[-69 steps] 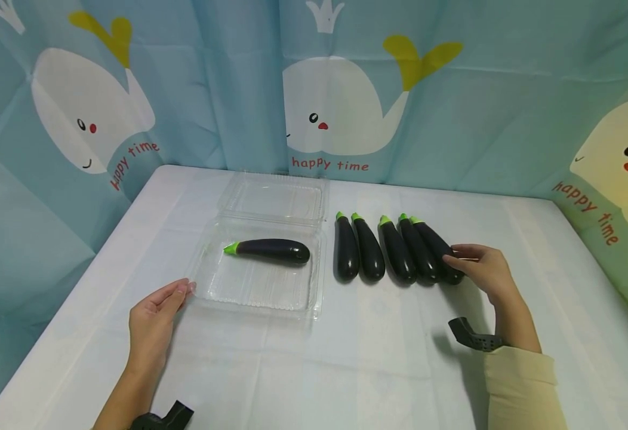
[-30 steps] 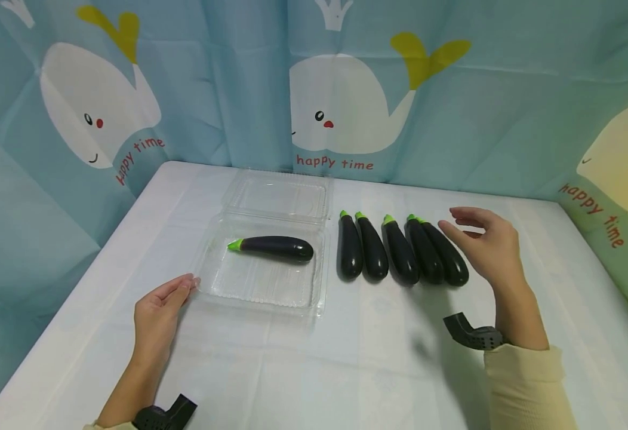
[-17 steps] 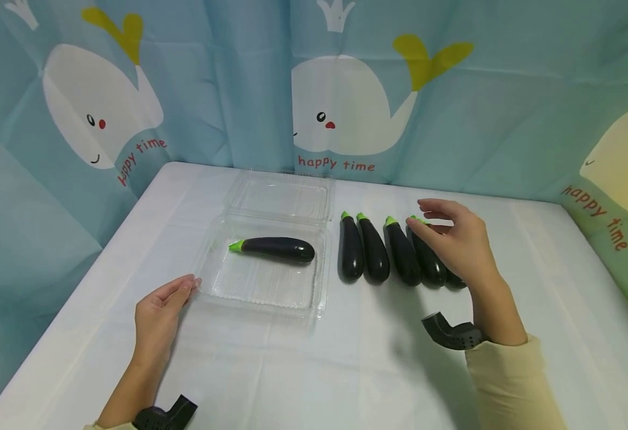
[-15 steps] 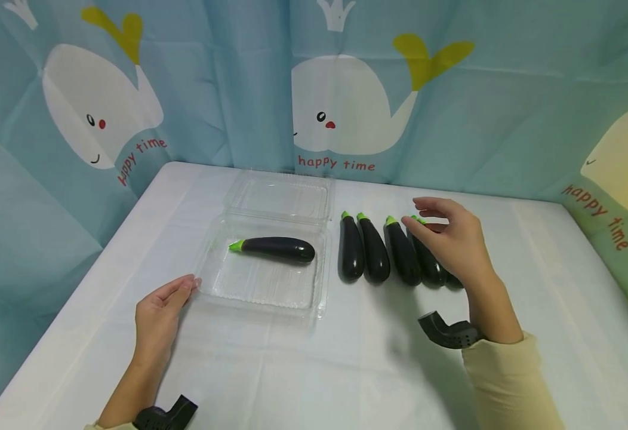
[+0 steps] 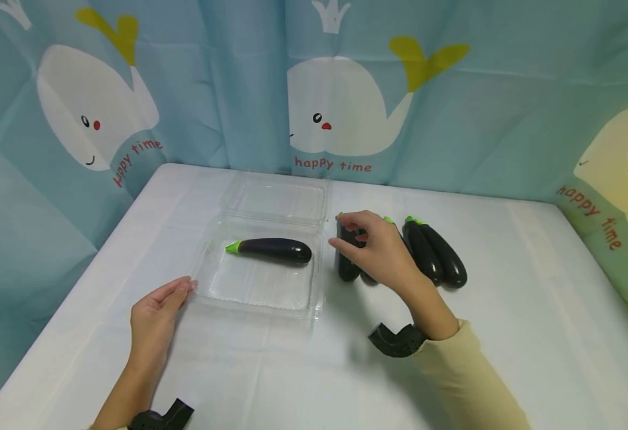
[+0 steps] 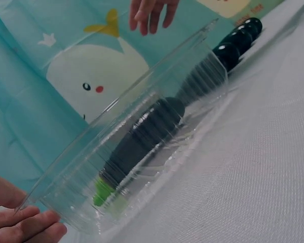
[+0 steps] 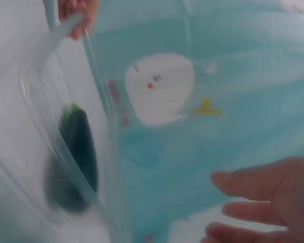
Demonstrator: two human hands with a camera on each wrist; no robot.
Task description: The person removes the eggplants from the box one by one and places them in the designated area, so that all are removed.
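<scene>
A clear plastic clamshell container (image 5: 249, 292) lies with its lid folded back on the table. One dark eggplant (image 5: 276, 249) with a green stem end lies crosswise inside it. My left hand (image 5: 155, 322) pinches the container's front left corner; in the left wrist view, the thumb and curled fingers (image 6: 28, 230) meet at its rim. Right of the container, several more eggplants (image 5: 443, 257) lie in a row. Above the left end of that row hovers my right hand (image 5: 381, 251), fingers bent loosely and apart, holding nothing. It partly hides the eggplants beneath.
The container's lid (image 5: 276, 197) lies flat toward the back. A white cloth covers the table (image 5: 292, 376). Behind it hangs a blue curtain (image 5: 239, 89) with whale prints. Each wrist wears a black camera mount (image 5: 397, 340).
My right hand let go of the rightmost eggplant, rose and swept left over the row toward the container. The eggplants stay in place. My left hand keeps its hold on the container's corner.
</scene>
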